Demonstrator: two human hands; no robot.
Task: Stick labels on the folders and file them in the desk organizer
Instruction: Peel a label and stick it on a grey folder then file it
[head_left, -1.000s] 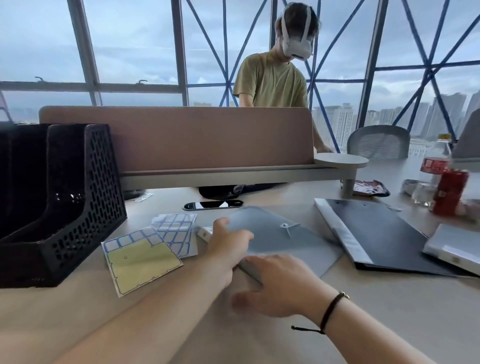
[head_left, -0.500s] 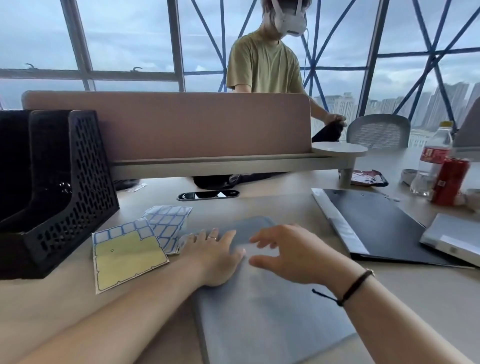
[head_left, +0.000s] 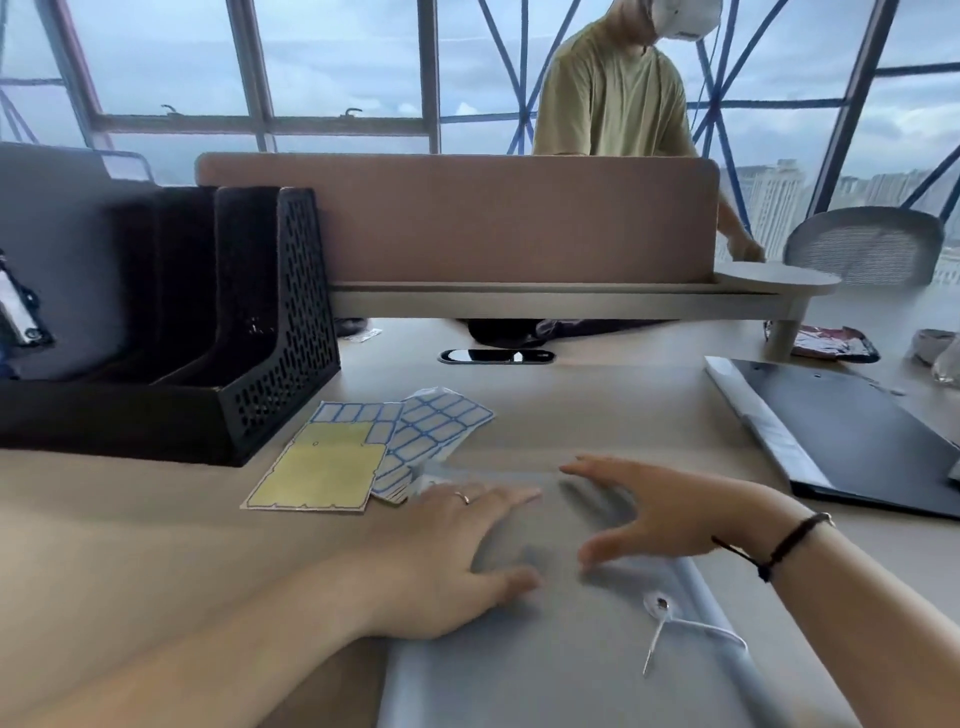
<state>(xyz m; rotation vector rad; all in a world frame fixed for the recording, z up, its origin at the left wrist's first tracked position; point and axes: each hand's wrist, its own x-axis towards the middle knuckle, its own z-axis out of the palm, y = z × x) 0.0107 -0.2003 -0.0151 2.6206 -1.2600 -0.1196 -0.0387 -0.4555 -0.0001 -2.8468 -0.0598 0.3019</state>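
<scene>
Both my hands spread flat over the grey folder (head_left: 571, 649) on the desk (head_left: 130, 545).

My left hand (head_left: 457, 551) lies palm down on the folder's left part, fingers straight and together, thumb out to the side, gripping nothing. My right hand (head_left: 649, 514) is just above the folder's far edge, fingers straight and spread, thumb apart, holding nothing; I cannot tell whether its fingertips touch. The folder lies flat in front of me, its string clasp (head_left: 660, 605) near my right wrist. Two label sheets (head_left: 363, 452) lie overlapped just left of the folder's far corner, between it and the black organizer (head_left: 249, 332) at the left. A black folder (head_left: 857, 441) lies well apart at the right. Behind the divider (head_left: 467, 218) stands a person (head_left: 613, 88).
</scene>
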